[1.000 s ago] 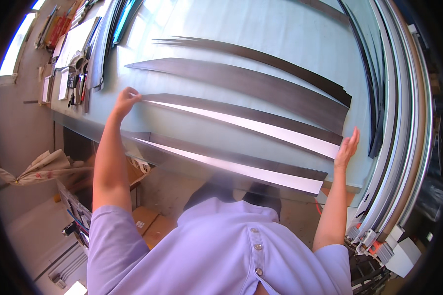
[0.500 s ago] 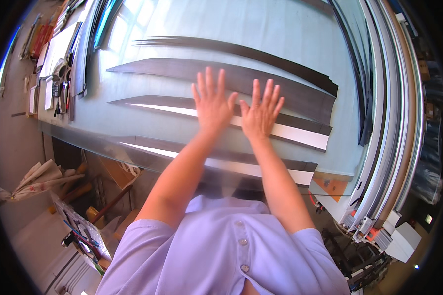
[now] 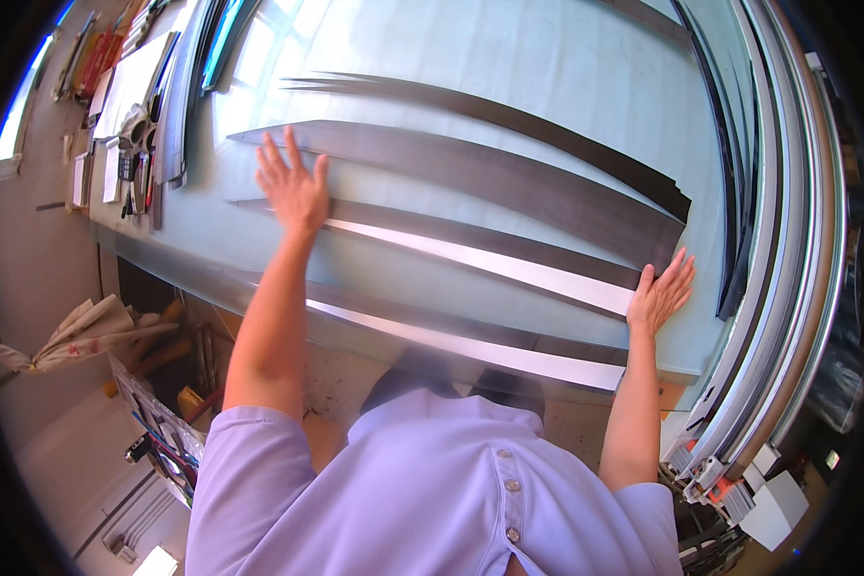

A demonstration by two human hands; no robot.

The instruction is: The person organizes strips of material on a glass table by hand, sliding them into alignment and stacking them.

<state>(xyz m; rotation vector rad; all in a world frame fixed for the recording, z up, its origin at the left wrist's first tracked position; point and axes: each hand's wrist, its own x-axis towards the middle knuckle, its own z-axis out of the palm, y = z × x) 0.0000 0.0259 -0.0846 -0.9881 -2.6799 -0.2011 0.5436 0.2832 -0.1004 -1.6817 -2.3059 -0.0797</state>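
Note:
A long dark grey strip, edged with a white band (image 3: 480, 261), lies across the pale glass tabletop (image 3: 509, 58), tapering to a point at the left. Over its left end my left hand (image 3: 296, 187) is laid with fingers spread. My right hand (image 3: 660, 296) rests at the strip's right end, fingers stretched out and thumb apart. Neither hand grips anything. Just beyond lies a broader dark tapered strip (image 3: 490, 178); my left fingertips overlap its pointed end. Farther back is a narrow, darker bundle of strips (image 3: 509, 120). Whether my palms press down or hover slightly, I cannot tell.
Another dark strip with a white band (image 3: 470, 346) shows along the table's near edge. Long rails (image 3: 797, 230) line the right side. At the left are scissors (image 3: 136, 130), a calculator (image 3: 127, 165) and pens. Rolled cloth or paper (image 3: 91, 331) lies below left.
My hands have moved apart from the middle of the strips. The left went to the pointed left end, the right to the broad right end and nearer me.

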